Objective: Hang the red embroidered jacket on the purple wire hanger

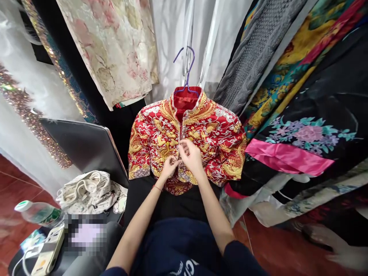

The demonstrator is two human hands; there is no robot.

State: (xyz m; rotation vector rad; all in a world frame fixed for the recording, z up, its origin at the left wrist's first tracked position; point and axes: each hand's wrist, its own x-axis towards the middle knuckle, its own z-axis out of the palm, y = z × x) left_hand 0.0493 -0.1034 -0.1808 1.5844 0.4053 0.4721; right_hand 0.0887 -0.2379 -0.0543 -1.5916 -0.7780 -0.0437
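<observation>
A short red jacket [221, 132] with gold and silver embroidery lies over my lap, its collar away from me. It hangs on a purple hanger [188, 73], whose hook points up at the back. My left hand [170, 166] is closed at the jacket's front edge, low on the opening, thumb and fingers pinched together. Slightly higher, my right hand [191, 155] pinches the same front edge from the other side. Whatever small fastening lies between the fingertips is hidden. Above the hands, the front parts toward the collar.
Floral cloth [115, 46] hangs at the back left, and a grey knit [255, 50] and patterned garments at the right. To my left stand a black chair back [86, 145], a bundled white dotted cloth [86, 191], a plastic bottle [43, 212] and a power strip [48, 251].
</observation>
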